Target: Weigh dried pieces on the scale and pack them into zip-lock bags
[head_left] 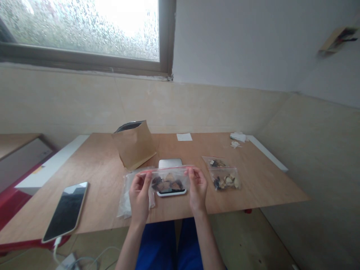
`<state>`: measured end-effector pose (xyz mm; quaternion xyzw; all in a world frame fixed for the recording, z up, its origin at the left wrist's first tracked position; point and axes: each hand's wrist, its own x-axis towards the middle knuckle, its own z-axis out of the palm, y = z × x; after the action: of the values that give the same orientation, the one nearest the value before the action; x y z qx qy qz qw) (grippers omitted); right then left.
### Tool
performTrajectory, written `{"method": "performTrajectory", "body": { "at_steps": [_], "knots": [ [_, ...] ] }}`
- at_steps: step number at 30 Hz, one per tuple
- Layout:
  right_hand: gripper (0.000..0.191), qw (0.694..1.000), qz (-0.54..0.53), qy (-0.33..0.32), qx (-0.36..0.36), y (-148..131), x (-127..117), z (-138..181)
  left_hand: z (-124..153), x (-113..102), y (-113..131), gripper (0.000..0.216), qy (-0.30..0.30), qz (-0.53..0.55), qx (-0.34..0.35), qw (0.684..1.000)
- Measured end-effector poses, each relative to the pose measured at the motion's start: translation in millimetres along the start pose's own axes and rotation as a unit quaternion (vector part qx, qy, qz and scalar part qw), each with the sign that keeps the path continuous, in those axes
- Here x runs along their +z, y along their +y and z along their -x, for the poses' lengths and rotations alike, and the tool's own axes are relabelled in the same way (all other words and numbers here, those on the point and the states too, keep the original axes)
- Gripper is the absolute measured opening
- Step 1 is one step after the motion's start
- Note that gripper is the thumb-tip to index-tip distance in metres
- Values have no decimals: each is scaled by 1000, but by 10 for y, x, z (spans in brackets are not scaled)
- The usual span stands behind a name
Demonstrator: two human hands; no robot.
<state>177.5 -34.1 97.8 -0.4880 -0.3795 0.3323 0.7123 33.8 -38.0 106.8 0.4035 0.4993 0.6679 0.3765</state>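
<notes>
Between my two hands a clear zip bag with brown, dark pieces inside is stretched by its red-striped top edge. My left hand pinches the top left corner, thumb on the near side. At the top right corner my right hand pinches the same strip. The bag hangs over a small white digital scale, hiding its middle; the scale's metal plate and dark front show above and below. Under and beside my left hand lies a stack of clear plastic bags.
An open brown paper bag stands behind the scale. Two filled zip bags lie at right. A phone with a plugged-in white cable is at left. A white paper and crumpled white plastic lie near the wall.
</notes>
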Motion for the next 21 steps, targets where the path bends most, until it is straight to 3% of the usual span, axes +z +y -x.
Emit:
{"method": "performTrajectory", "body": {
  "at_steps": [7, 15, 21],
  "knots": [
    [26, 999, -22, 29, 10, 26, 17, -13, 26, 11, -6, 27, 6, 6, -6, 1000],
    [29, 998, -38, -38, 17, 31, -4, -8, 24, 16, -26, 27, -32, 57, -13, 998],
    [30, 994, -47, -75, 69, 23, 17, 32, 1, -3, -47, 28, -45, 70, -41, 996]
  ]
}}
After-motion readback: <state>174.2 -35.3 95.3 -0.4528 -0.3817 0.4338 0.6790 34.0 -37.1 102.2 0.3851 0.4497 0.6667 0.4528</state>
